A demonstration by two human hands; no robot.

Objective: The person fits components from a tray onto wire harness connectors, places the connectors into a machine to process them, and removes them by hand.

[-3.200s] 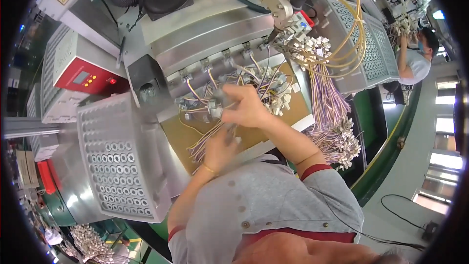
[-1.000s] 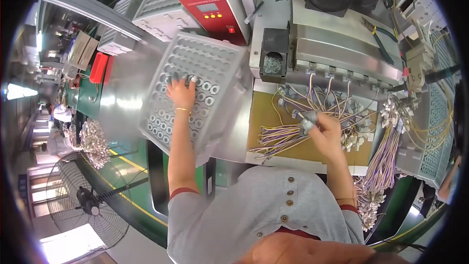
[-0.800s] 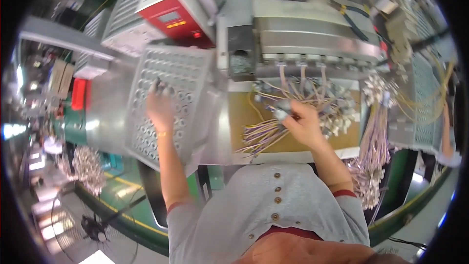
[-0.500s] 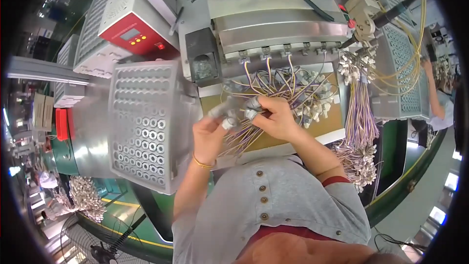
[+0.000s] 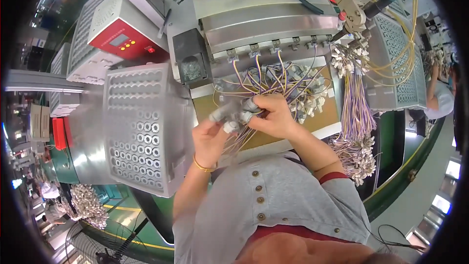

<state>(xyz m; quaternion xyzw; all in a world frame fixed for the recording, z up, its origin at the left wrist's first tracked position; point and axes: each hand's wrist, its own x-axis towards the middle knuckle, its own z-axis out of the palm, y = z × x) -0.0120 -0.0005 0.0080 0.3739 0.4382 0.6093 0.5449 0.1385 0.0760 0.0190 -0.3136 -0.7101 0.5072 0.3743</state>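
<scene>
My right hand (image 5: 273, 116), with pale covers on its fingertips, is closed in a pinch on a cable of thin wires. Close on its left is my left hand (image 5: 209, 139), also with covered fingertips. Its fingers are blurred against the right fingertips, so whether it grips anything cannot be made out. Under both hands spreads a bundle of purple, yellow and white wires (image 5: 243, 139) on a brown board (image 5: 254, 142). White connectors (image 5: 312, 102) lie heaped at the bundle's right. Several cables run up to sockets (image 5: 255, 50) on the metal fixture (image 5: 273, 29).
A grey tray with rows of round holes (image 5: 137, 142) stands at left, a red-fronted control box (image 5: 122, 41) behind it. Pliers (image 5: 305, 0) rest on the fixture beside a black box (image 5: 190, 51). Wire bundles (image 5: 356, 102) hang at right, near a jointed arm (image 5: 354, 5).
The whole view has shifted slightly, with the bench things now further left. My left hand has come nearer my right hand; the right keeps its pinch.
</scene>
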